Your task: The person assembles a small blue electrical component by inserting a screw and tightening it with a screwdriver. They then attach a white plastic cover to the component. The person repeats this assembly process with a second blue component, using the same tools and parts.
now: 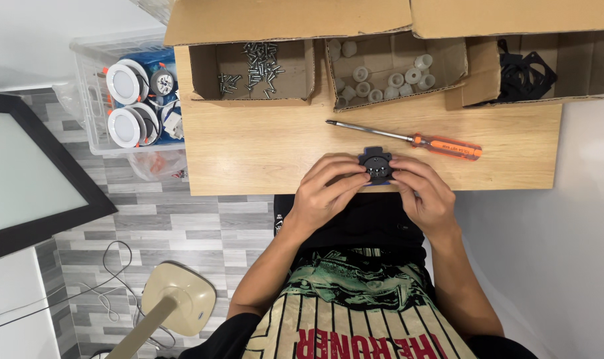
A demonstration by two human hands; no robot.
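While I sit at the wooden bench (262, 153), I hold a small black part (375, 165) at its near edge, right in front of my body; it is dark and roundish, with a flat tab sticking up at the top and a bit of blue at the bottom; tiny bright spots show on its face; my left hand (325, 193) pinches its left side with bent fingers, and my right hand (425, 193) pinches its right side the same way; both hands touch it.

At the far side of the bench stand three open cardboard boxes; the left box (205, 70) holds a pile of little metal screws (255, 66); the middle box (388, 46) holds small white rings (388, 80); the right box (581, 60) holds flat black frames (525, 73); a clear plastic tub (92, 86) off the bench to the left holds round white lamps (126, 103).

The part is about as wide as it is tall, so I cannot tell a long side; its tab points away from me, toward the orange-handled screwdriver (408, 138) lying just beyond it.
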